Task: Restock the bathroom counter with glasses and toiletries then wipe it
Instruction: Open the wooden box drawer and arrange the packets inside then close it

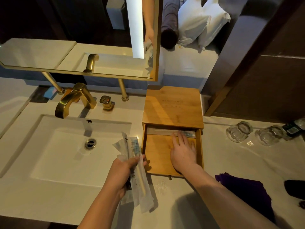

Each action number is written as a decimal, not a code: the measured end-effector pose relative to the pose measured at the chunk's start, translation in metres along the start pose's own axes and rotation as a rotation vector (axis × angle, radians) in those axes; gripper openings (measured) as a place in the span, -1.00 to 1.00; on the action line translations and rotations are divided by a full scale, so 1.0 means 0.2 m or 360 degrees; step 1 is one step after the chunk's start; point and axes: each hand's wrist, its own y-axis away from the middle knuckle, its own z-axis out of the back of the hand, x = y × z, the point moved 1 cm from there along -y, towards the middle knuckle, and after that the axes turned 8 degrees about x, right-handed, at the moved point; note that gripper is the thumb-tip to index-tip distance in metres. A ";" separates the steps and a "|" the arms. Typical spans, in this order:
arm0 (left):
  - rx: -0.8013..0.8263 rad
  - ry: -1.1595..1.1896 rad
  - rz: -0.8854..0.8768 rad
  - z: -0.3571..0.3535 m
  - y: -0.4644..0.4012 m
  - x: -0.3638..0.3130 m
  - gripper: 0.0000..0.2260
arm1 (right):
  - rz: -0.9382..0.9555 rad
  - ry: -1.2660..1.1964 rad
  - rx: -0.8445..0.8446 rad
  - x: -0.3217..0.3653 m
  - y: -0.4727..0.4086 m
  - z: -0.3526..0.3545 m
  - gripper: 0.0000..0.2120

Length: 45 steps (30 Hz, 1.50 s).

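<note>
Bamboo drawer (158,156), flat right hand (183,151) inside, left hand (123,172) gripping toiletry packets (133,151)

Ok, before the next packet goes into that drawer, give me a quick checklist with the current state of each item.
1. Drawer of the wooden box pulled open: ok.
2. Bare room on the drawer floor in front of the packet already lying at the back: ok.
3. Right hand out of the drawer: not ok, it lies flat inside, fingers touching the back packet.
4. Left hand gripping the wrapped toiletry packets: ok, held over the sink's right edge.
5. How many packets are in the bundle: cannot tell.
6. Glasses on the counter: ok, two stand to the right of the box.
</note>
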 end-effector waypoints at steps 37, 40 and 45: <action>0.0149 0.0399 -0.0036 -0.03 -0.01 0.02 -0.62 | 0.0549 0.0007 -0.0433 0.02 0.14 0.48 -0.90; 0.0096 0.0360 -0.0035 -0.02 0.00 0.04 -0.72 | 0.0614 0.0213 -0.0228 -0.01 0.08 0.31 -0.84; 0.0015 0.0390 -0.0036 0.03 0.04 0.04 -0.79 | 0.0574 0.0133 -0.0189 0.02 0.01 0.22 -0.86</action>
